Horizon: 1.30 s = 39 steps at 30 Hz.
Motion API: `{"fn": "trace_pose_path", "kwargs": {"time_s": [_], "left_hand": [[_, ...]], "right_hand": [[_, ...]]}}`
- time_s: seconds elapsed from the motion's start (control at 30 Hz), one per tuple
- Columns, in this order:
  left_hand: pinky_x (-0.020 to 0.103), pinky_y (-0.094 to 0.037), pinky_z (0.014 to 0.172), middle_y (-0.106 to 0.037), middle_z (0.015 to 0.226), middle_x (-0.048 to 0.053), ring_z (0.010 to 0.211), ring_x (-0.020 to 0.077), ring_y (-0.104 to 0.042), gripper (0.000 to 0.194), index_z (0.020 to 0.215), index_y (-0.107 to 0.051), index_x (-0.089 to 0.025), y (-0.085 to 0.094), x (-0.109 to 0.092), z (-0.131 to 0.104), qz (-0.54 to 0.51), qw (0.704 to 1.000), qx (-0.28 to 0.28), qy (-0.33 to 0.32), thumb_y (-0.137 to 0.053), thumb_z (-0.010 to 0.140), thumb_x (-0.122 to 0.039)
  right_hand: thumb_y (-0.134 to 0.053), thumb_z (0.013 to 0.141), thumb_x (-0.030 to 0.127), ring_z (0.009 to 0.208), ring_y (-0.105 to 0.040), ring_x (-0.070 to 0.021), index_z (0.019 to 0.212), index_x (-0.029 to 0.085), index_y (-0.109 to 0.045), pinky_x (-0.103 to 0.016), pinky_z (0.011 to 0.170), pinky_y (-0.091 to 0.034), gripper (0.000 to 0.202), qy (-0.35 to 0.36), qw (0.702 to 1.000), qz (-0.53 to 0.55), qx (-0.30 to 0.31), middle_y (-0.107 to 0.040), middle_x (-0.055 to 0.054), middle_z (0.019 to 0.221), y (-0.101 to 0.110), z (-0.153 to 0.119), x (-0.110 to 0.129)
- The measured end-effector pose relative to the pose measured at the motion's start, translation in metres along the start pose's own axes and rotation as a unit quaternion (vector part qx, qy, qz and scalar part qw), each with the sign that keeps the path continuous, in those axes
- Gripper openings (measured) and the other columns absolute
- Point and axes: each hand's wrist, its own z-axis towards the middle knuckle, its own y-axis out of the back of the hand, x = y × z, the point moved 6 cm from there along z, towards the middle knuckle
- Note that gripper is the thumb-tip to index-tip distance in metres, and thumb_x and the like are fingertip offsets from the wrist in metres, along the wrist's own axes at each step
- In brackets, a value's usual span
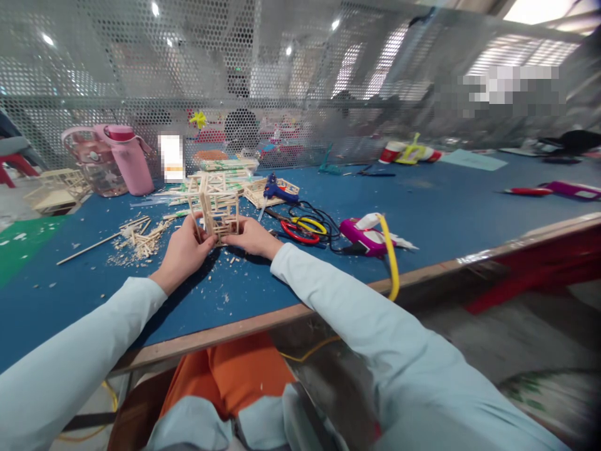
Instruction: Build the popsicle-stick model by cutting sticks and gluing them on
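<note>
While both hands work at the near middle of the blue counter (pixel 422 207), the head view shows the left hand (pixel 182 254) and the right hand (pixel 251 238) each with its grip clamped on a small wooden stick frame (pixel 216 213), held upright between them just above the counter; stick scraps (pixel 141 238) lie just left of it; red scissors (pixel 299 233) and a blue glue gun (pixel 277 191) lie to its right; a pink bottle (pixel 126 156) stands well behind.
</note>
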Motion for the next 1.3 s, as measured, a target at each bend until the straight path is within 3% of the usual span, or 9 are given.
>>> {"fn": "trace_pose_path", "kwargs": {"time_s": [0.2,0.63,0.8,1.03,1.3], "left_hand": [[0.029,-0.045,0.062,-0.061,0.072,0.001,0.063,0.0172,-0.058,0.054,0.121,-0.045,-0.013,-0.001,0.001,0.0,0.001,1.0,0.001,-0.002,-0.057,0.073,-0.033],[0.029,-0.044,0.062,-0.061,0.072,0.0,0.064,0.0177,-0.059,0.051,0.122,-0.044,-0.016,-0.007,0.005,-0.001,-0.02,1.0,0.009,-0.008,-0.055,0.075,-0.033],[0.029,-0.043,0.062,-0.062,0.073,0.0,0.065,0.0179,-0.059,0.053,0.123,-0.043,-0.015,-0.007,0.005,0.0,-0.029,0.999,0.014,-0.007,-0.055,0.074,-0.032],[0.029,-0.046,0.065,-0.061,0.075,0.0,0.067,0.0162,-0.059,0.055,0.123,-0.042,-0.014,-0.006,0.004,0.0,-0.079,0.995,0.059,-0.017,-0.055,0.071,-0.027],[0.028,-0.045,0.064,-0.062,0.076,0.0,0.066,0.016,-0.058,0.054,0.122,-0.043,-0.014,-0.006,0.005,0.001,-0.065,0.996,0.063,-0.015,-0.055,0.07,-0.025]], "right_hand": [[-0.066,0.066,0.017,0.082,-0.064,-0.0158,0.088,0.012,-0.07,-0.033,0.085,-0.046,0.023,-0.012,1.0,0.029,-0.004,-0.072,-0.005,0.088,-0.002,0.001,-0.004],[-0.071,0.058,0.029,0.087,-0.065,-0.0193,0.084,0.013,-0.072,-0.036,0.089,-0.046,0.031,-0.04,0.998,0.046,-0.009,-0.073,-0.006,0.09,-0.001,-0.001,-0.009],[-0.07,0.056,0.028,0.082,-0.064,-0.0173,0.084,0.013,-0.07,-0.034,0.087,-0.045,0.031,-0.048,0.998,0.044,-0.015,-0.072,-0.005,0.088,0.0,-0.001,-0.006],[-0.051,0.055,0.014,0.062,-0.055,-0.0114,0.065,0.014,-0.064,-0.023,0.067,-0.044,0.017,-0.062,0.998,0.019,-0.008,-0.06,0.004,0.056,0.002,-0.005,0.005],[-0.044,0.049,0.012,0.063,-0.054,-0.0128,0.068,0.014,-0.066,-0.022,0.062,-0.041,0.029,-0.06,0.998,0.005,-0.01,-0.063,0.002,0.061,0.006,-0.003,-0.005]]}}
